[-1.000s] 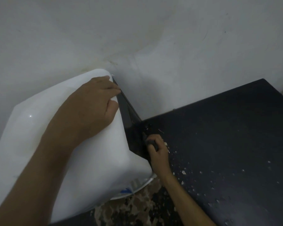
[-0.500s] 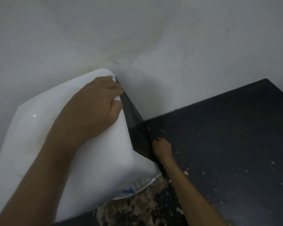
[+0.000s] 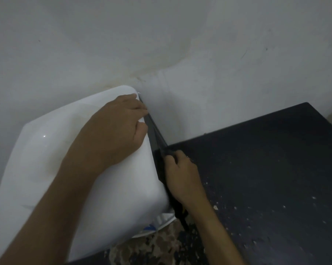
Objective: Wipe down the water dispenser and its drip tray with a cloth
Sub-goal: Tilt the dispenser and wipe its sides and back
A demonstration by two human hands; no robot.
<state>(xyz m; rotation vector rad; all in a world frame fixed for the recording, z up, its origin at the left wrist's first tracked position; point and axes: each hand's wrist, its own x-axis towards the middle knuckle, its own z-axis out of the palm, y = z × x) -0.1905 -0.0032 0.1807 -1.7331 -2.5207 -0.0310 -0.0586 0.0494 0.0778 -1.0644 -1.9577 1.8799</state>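
A person's 2 bare hands work on a glossy white plastic water dispenser [image 3: 46, 159], seen from above where it stands in the corner against a stained grey-white plaster wall [image 3: 161, 44]. The dispenser fills the lower left of the view and appears tilted.

The left hand [image 3: 113, 131] lies across the dispenser's white top near its far right corner. Its fingers [image 3: 140, 109] curl over the edge where the white shell meets the black glossy side panel [image 3: 155, 134], gripping the unit.

The right hand [image 3: 182, 175] is pressed against the lower part of that panel, between the dispenser and a matte black tabletop [image 3: 266, 169] just beside it. Its fingers are curled around a dark cloth [image 3: 178, 211], a strip of which trails down past the wrist. In the dim light the cloth is hard to tell from the panel.

Pale flecks of debris [image 3: 216, 207] are scattered over the near half of the tabletop. Under the dispenser's front corner a curved white rim with a blue mark [image 3: 161, 224] shows. Below it lies a brown and black mottled surface [image 3: 157, 243].
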